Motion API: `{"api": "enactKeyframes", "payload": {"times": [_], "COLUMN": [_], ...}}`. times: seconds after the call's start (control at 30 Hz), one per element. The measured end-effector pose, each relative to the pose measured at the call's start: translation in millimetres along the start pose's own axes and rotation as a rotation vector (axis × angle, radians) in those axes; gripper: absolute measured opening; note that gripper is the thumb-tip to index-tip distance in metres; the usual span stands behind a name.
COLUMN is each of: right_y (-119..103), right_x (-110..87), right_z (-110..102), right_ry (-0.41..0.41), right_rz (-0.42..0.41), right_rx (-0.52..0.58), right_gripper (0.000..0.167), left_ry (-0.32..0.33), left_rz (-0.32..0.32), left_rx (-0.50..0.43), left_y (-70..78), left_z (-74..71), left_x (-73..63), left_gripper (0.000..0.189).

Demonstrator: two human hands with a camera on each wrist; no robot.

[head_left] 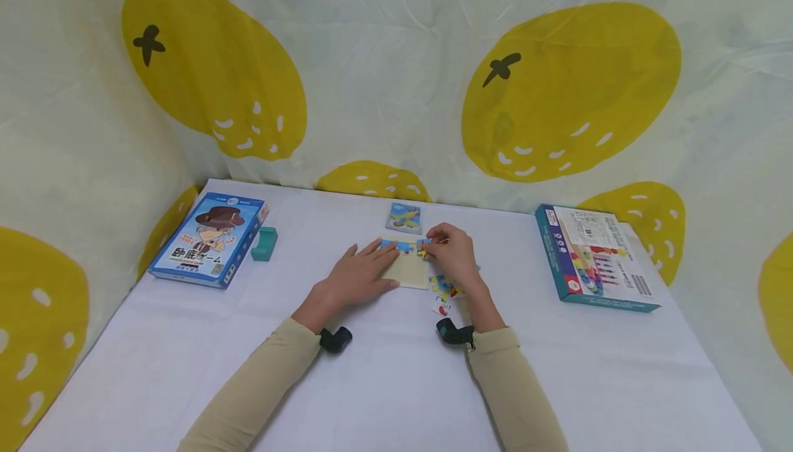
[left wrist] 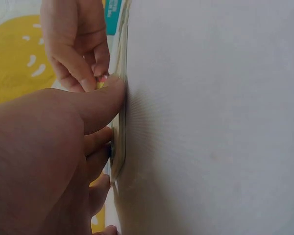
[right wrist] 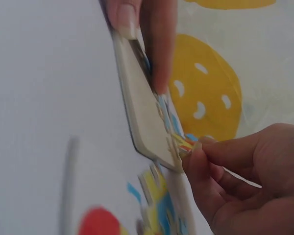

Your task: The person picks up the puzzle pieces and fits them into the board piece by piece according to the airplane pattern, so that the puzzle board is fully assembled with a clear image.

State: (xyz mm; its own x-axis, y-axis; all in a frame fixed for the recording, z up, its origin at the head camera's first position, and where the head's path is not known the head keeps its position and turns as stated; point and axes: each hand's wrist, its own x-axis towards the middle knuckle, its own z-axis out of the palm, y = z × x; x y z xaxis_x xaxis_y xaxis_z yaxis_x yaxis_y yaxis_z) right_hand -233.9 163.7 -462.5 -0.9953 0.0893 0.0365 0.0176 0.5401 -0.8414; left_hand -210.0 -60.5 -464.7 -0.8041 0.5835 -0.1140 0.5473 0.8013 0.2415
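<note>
- The left hand [head_left: 359,276] is resting with nearly straight fingers on the puzzle board's [head_left: 409,275] 9 o'clock side, merely touching it.
- The right hand [head_left: 456,257] is pinching a puzzle piece [head_left: 423,248] at the board's 1 o'clock corner.
- Blue pieces [head_left: 405,248] are lying along the board's 12 o'clock edge.
- From the board, loose pieces [head_left: 442,285] are lying at 4 o'clock, a picture tile [head_left: 405,217] at 12.
</note>
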Motion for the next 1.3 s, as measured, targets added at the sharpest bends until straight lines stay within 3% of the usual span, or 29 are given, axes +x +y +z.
{"api": "enactKeyframes", "payload": {"times": [0.27,0.73,0.93,1.3], "right_y": [-3,-9,-11,-14], "right_x": [5.1,1.9,1.0,0.9], "right_z": [13,24,25,25], "right_ry": [0.01,0.094,0.079,0.047], "right_rz": [0.036,0.011,-0.012,0.02], "right_rx": [0.058,-0.145,-0.192,-0.212], "right_gripper": [0.014,0.009,0.009,0.009], "left_ry": [0.001,0.011,0.012,0.017], "left_rz": [0.0,0.004,-0.001,0.004], "left_rx": [-0.002,-0.01,-0.005,0.004], "left_y": [-0.3,-0.6,-0.6,-1.9], "left_z": [0.0,0.1,1.0,2.6], "left_x": [-0.4,-0.4,-0.9,0.1], "left_gripper": [0.07,0.07,0.069,0.07]}}
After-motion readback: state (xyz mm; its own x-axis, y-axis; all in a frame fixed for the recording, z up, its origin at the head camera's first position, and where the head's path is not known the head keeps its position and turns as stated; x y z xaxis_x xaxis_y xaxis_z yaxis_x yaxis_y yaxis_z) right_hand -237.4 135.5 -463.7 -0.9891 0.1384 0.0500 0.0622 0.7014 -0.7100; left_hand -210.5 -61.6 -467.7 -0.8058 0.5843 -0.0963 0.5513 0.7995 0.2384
